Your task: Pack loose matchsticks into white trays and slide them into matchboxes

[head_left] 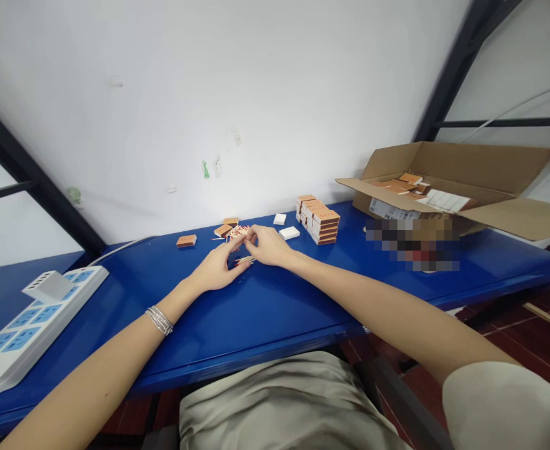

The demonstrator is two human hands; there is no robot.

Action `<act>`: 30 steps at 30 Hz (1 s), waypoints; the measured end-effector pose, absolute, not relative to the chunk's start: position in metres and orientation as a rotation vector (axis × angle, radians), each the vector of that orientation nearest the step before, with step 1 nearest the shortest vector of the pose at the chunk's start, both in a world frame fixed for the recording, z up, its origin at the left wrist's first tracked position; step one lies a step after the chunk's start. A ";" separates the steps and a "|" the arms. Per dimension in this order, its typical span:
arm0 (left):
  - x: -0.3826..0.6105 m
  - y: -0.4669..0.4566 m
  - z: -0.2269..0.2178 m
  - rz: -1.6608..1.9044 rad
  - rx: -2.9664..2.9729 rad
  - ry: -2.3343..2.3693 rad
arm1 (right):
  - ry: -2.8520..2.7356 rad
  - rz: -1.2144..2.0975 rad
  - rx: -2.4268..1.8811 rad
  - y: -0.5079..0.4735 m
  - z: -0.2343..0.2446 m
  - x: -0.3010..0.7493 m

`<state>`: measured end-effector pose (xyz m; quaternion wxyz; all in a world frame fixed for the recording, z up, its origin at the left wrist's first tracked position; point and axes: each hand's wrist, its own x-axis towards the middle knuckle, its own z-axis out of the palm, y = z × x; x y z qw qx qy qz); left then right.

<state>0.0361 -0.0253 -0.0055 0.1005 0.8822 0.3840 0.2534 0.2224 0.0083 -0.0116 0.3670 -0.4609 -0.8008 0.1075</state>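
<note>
Both my arms reach forward over the blue bench (256, 331), and they come together in front of me, so that the fingertips of the two hands meet or almost meet. My left hand (216, 269) lies low, with the palm side turned inward; its thumb stands apart from the fingers and points to the right. My left wrist wears a silvery bracelet (160, 320). My right hand (268, 245) comes from the other side, its back turned up and its fingers bent down toward the left fingers. Both hands are loosely curved and not clenched. Whether some matches are pinched between the fingertips, I cannot tell, because the fingers cover this place.

The matches (237, 231) are on the bench, in a loose heap just beyond my fingers. They are thin, pale sticks with red heads, lying crossed in many directions. A few more sticks (244, 259) lie between my left thumb and my right hand, and these point roughly the same way.

Close behind the heap are two orange-brown matchboxes (223, 230), and another matchbox (186, 241) lies to the left. To the right I see two white pieces (289, 233) and a neat stack of matchboxes (319, 220).
</note>
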 end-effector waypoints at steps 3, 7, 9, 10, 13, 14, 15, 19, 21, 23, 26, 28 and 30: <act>0.035 -0.024 -0.007 0.749 2.616 1.126 | -2.074 0.271 -1.201 0.010 -0.011 0.223; 0.034 -0.023 -0.008 0.743 2.607 1.134 | -2.172 0.291 -1.225 0.002 0.004 0.227; 0.034 -0.023 -0.008 0.738 2.603 1.144 | -2.250 0.294 -1.219 -0.012 0.018 0.234; 0.034 -0.023 -0.008 0.731 2.597 1.156 | -2.265 0.284 -1.191 -0.022 0.024 0.240; 0.034 -0.024 -0.008 0.708 2.580 1.210 | -2.179 0.159 -1.147 -0.061 0.034 0.277; 0.034 -0.024 -0.008 0.702 2.578 1.228 | -2.144 0.121 -1.170 -0.073 0.032 0.296; 0.034 -0.024 -0.008 0.695 2.576 1.242 | -2.098 0.086 -1.223 -0.085 0.028 0.318; 0.034 -0.024 -0.008 0.662 2.571 1.251 | -1.858 -0.200 -1.495 -0.101 0.002 0.418; 0.034 -0.024 -0.007 0.649 2.581 1.242 | -1.855 -0.288 -1.605 -0.091 -0.008 0.458; 0.034 -0.024 -0.006 0.641 2.592 1.247 | -1.927 -0.250 -1.733 -0.070 -0.014 0.484; 0.034 -0.025 -0.005 0.655 2.598 1.267 | -2.014 -0.149 -1.885 -0.034 -0.018 0.500; 0.033 -0.026 -0.005 0.665 2.610 1.267 | -2.023 -0.076 -1.977 -0.017 -0.019 0.502; 0.033 -0.026 -0.004 0.661 2.618 1.268 | -2.044 -0.014 -2.019 -0.012 -0.020 0.504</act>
